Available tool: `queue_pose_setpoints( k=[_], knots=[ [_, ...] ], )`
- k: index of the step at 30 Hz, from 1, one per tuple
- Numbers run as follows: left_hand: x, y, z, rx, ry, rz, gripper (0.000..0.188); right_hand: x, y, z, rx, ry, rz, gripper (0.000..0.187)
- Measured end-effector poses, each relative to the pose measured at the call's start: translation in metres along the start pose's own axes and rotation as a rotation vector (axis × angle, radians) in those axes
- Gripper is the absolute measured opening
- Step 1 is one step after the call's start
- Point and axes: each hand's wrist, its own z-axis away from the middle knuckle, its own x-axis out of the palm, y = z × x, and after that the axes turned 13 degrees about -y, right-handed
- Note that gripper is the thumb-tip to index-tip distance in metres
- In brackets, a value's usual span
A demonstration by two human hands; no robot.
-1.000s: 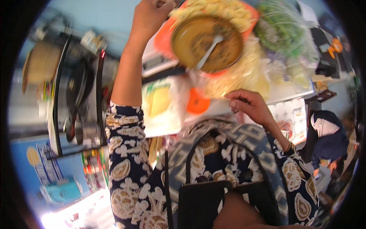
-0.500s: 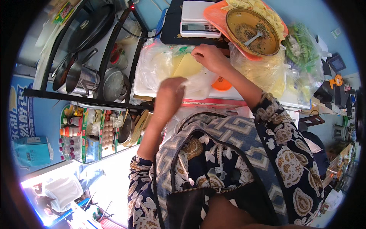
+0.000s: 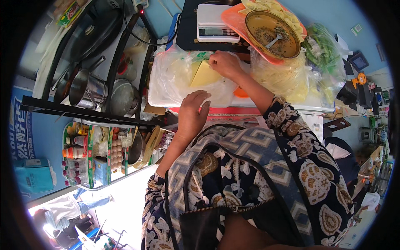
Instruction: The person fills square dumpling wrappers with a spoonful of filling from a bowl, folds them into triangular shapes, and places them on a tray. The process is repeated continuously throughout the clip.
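A stack of thin yellow dough wrappers (image 3: pixel 205 75) lies on a clear plastic bag (image 3: pixel 166 75) atop a white board. At the stack's far right corner, my right hand (image 3: pixel 225 64) is closed, fingertips pinching the wrapper edge. Nearer to me, my left hand (image 3: pixel 194 109) hovers just off the bag's near edge. Its fingers are bent loosely with the thumb apart, and I see nothing in it. Beyond to the right, a brown bowl (image 3: pixel 254 27) of dark, chopped filling holds a spoon (image 3: pixel 273 41). The bowl rests on an orange tray (image 3: pixel 233 16) with folded wrappers (image 3: pixel 287 12).
A white kitchen scale (image 3: pixel 217 31) stands at the back. Bags of yellow food (image 3: pixel 279 79) and green vegetables (image 3: pixel 323 50) sit on the right. An orange disc (image 3: pixel 240 92) lies by my right wrist. On the left, a black shelf (image 3: pixel 83 109) bears pots.
My left hand has drawn back from the bag toward me, and its fingers have loosened. My right hand stays at the wrappers' far corner. The view has shifted slightly.
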Motion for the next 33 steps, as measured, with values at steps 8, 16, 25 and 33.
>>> queue_pose_setpoints(
  k=[8,16,25,33],
  knots=[
    [-0.006,-0.030,-0.027,-0.165,0.205,0.308,0.028,-0.018,0.001,0.024,-0.157,0.045,-0.221,0.012],
    [0.004,-0.034,-0.081,-0.143,0.085,0.105,0.044,-0.027,-0.004,0.032,-0.205,0.028,-0.546,0.020],
    [0.022,-0.041,-0.100,-0.233,0.124,0.257,0.022,-0.033,0.002,0.035,-0.359,0.159,-0.371,0.028],
    [-0.002,-0.072,-0.081,-0.087,0.275,0.018,0.023,-0.025,-0.035,-0.001,-0.558,0.210,-0.215,0.015]
  ],
)
